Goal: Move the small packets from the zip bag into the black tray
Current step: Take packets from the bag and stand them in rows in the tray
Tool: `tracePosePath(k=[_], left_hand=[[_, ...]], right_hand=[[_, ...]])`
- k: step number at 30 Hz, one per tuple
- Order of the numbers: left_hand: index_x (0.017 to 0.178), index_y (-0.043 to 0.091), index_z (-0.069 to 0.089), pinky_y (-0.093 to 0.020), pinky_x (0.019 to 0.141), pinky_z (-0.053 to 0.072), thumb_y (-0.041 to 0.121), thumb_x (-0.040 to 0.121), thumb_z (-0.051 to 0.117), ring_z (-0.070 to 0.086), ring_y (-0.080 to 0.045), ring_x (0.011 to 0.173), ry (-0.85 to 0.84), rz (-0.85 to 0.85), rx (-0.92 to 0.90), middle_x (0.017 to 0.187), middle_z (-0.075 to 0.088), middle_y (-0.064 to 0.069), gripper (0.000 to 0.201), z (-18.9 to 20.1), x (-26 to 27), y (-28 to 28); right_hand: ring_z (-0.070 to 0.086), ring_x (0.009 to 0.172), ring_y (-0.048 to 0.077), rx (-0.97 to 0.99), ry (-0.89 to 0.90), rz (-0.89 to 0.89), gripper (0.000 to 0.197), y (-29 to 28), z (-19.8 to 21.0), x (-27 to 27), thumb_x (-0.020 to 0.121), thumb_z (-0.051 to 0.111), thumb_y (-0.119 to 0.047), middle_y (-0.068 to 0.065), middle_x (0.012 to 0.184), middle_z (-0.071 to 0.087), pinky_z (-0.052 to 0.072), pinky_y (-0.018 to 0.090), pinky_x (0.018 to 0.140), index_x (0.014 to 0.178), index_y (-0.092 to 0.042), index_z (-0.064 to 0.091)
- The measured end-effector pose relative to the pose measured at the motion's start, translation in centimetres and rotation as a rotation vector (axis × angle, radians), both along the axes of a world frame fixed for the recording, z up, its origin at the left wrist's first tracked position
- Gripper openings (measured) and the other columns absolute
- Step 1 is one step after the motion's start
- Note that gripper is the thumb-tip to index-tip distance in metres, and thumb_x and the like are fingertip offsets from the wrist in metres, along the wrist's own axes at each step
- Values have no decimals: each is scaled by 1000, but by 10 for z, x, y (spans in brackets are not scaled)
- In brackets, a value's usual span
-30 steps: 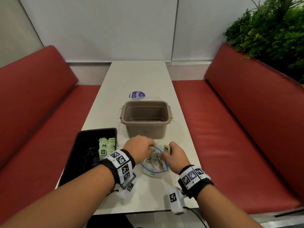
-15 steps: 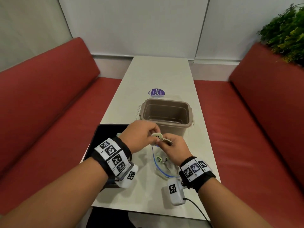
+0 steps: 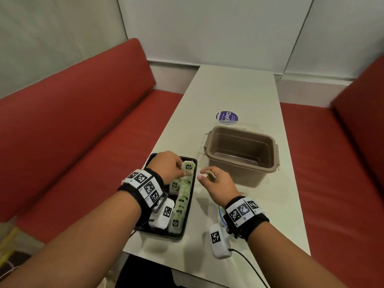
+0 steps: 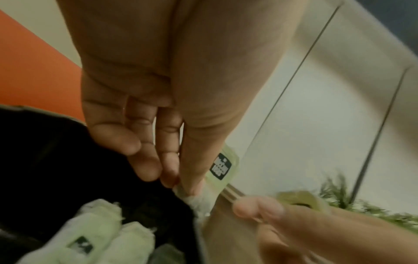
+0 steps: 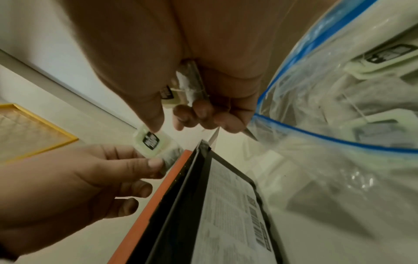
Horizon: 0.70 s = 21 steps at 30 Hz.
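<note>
Over the far end of the black tray [image 3: 188, 229], my left hand [image 3: 184, 172] pinches a pale green packet [image 3: 188, 166] between thumb and fingertips. The left wrist view shows the same packet [image 4: 222, 166] at my fingertips [image 4: 172, 176]. A row of several packets [image 3: 180, 204] lies in the tray along its right side. Just right of the tray, my right hand [image 3: 204, 175] curls round a small bunch of packets [image 3: 211, 176], also visible in my palm as packets [image 5: 181, 89]. The clear zip bag [image 5: 339, 107] with a blue seal lies under my right wrist and holds more packets.
A brown plastic bin [image 3: 241, 154] stands empty just beyond my right hand. A round purple sticker [image 3: 226, 117] lies on the white table [image 3: 228, 90] behind it. Red benches flank the table on both sides. The tray sits at the table's left edge.
Both hands have moved left from the zip bag to the tray. My left hand has taken one packet from the right and now holds it over the tray.
</note>
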<state>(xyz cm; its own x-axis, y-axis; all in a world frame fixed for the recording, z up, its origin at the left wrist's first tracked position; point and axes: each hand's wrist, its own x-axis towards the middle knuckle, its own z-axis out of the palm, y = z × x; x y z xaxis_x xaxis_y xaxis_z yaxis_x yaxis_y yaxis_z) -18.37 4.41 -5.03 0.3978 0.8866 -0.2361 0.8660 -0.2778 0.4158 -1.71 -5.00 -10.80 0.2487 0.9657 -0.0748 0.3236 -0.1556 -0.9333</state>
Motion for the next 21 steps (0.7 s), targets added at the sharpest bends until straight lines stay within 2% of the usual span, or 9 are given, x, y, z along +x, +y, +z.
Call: tracePosePath(k=[3,7,9,10,12,13,17,19,21], left_hand=[[78,12,73,-30,70,56,45,77,79,67,-22,75,212,61,-75,76,71,-4,34,-15,-1,15],[78,11,65,-33,69,54,24,78,75,66,-28,77,417,92,-207,86,70,-9,16,-60,-3,34],[82,13,63,-42,73,56,32,57,82,68,-35,80,565,130,-289,87,68,-12,36,-122,-11,67],[87,16,64,-50,74,56,37,46,83,67,-38,78,584,155,-306,86,67,-12,50,-179,-19,94],[92,19,63,-57,72,54,44,36,82,66,-40,75,612,165,-362,85,66,-11,64,-227,-25,117],[93,17,62,-56,72,55,45,37,82,67,-38,75,619,174,-383,83,66,-11,66,-229,-24,116],[82,15,61,-41,73,60,36,52,84,68,-27,69,573,141,-319,73,66,-3,43,-148,-8,73],[77,15,59,-38,75,59,34,59,83,69,-26,73,544,141,-315,76,67,-4,36,-114,0,55],[77,12,59,-33,75,57,34,68,82,69,-26,80,501,174,-341,85,70,-5,34,-118,1,57]], right_hand=[[62,80,11,-121,-135,35,30,8,-9,-4,87,72,-35,-4,89,65,47,20,67,111,-19,61],[63,88,16,-215,-170,56,48,15,-15,-12,83,74,-41,-1,96,64,47,27,76,120,-19,54],[62,89,16,-245,-201,74,51,17,-18,-14,82,74,-42,-1,99,64,46,26,75,122,-19,53],[61,88,15,-254,-208,87,52,17,-19,-15,82,74,-41,-2,99,64,45,25,73,123,-19,53],[61,84,13,-271,-197,98,52,18,-20,-15,82,75,-41,-3,97,65,45,24,69,124,-19,53],[61,82,12,-275,-194,100,52,17,-20,-15,82,75,-41,-3,95,65,44,24,68,124,-20,53],[62,85,10,-277,-185,103,51,15,-20,-15,83,74,-41,-8,92,61,47,25,71,125,-21,52],[63,87,10,-276,-164,94,50,16,-21,-15,83,74,-39,-8,94,60,48,25,74,125,-21,53],[62,89,12,-276,-174,90,50,16,-20,-15,84,74,-38,-6,99,61,47,24,75,125,-21,52]])
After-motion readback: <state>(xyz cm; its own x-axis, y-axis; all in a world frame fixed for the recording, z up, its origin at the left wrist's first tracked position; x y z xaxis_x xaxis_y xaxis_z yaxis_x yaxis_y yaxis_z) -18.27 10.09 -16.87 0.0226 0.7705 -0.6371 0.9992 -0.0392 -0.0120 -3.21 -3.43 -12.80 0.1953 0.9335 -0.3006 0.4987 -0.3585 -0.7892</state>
